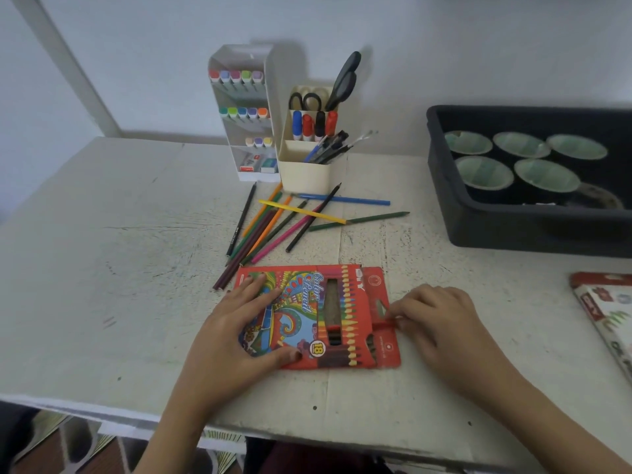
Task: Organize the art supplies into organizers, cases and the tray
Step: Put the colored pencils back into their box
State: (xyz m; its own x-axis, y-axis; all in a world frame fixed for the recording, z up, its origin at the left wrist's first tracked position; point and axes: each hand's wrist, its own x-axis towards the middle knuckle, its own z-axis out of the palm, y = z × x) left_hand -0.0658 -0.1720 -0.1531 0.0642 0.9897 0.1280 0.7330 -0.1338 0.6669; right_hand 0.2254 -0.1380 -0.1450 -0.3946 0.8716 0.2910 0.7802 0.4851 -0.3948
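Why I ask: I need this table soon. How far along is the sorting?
Done: markers stand in the white organizer, scissors and pens in the cream holder, cups in the dark tray. In hand: the left hand presses the pencil box flat while the right hand pinches a red pencil at its open end. Left: the loose pencils beyond it.

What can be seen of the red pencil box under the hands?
The pencil box is flat red cardboard with a colourful swirl print, the words Color Pencil and an 18 badge. A window shows dark pencils inside. It lies flat on the white table, its right flap open. The left hand presses its left part; the right hand pinches a red pencil at the open end.
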